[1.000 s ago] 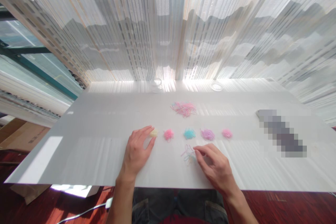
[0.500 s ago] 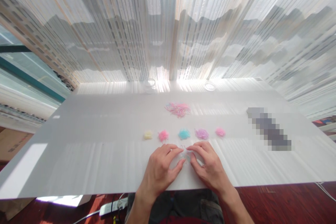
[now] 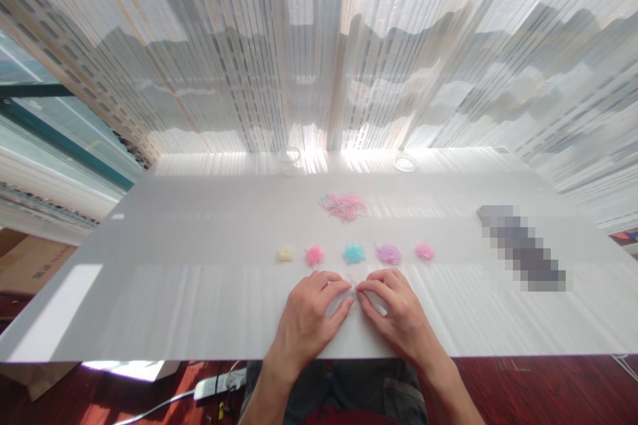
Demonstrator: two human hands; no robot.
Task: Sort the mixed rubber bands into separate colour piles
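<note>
My left hand [image 3: 312, 312] and my right hand [image 3: 399, 312] meet at the front middle of the white table [image 3: 209, 305], fingertips almost touching. Between them are a few thin pale strands [image 3: 351, 279], partly hidden; fingers are curved together, and what each holds is too small to make out. Just beyond lie small piles in a row: yellow [image 3: 286, 254], hot pink [image 3: 314, 255], turquoise [image 3: 354, 253], purple [image 3: 388, 254] and light pink [image 3: 425, 252]. Farther back rests a larger mixed pile [image 3: 343, 206], mostly pink with some blue.
Two clear round items, one at the back left [image 3: 292, 158] and one at the back right [image 3: 405, 163], stand near the striped curtain [image 3: 319, 80]. A pixelated dark object [image 3: 523, 249] lies on the right. A power strip [image 3: 219, 385] is on the floor.
The view has shifted slightly, so the table and piles appear a little farther right. My right thumb and fingertips have moved closer together and toward my left fingertips.
</note>
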